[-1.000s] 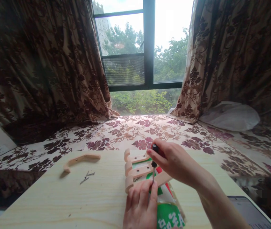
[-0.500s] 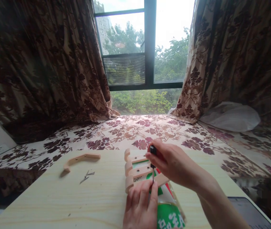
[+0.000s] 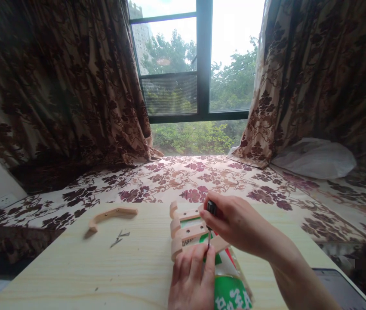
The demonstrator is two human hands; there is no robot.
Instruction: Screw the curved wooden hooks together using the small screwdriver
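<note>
My right hand (image 3: 231, 217) is closed around the black handle of a screwdriver (image 3: 212, 208), whose thin shaft points down to the fingertips of my left hand (image 3: 192, 275). Those left fingers press together on the nearest of several pale wooden hooks (image 3: 219, 243), at the shaft's tip; a screw there is too small to make out. Behind it lie a middle hook (image 3: 191, 232) and a far hook (image 3: 183, 214), side by side with rounded ends to the left and dark holes on top. Under them is a green, white and red printed plastic packet (image 3: 231, 290).
A loose curved wooden hook (image 3: 115, 213) lies at the left of the light wooden table (image 3: 56, 267), with several screws (image 3: 120, 237) near it. A phone or tablet (image 3: 337, 284) rests at the right edge. Patterned cloth (image 3: 176, 176) covers the ledge below the window.
The whole view has shifted slightly, so everything sits a little further right. The right hand's grip on the screwdriver has turned slightly; the left hand stays in place on the hook.
</note>
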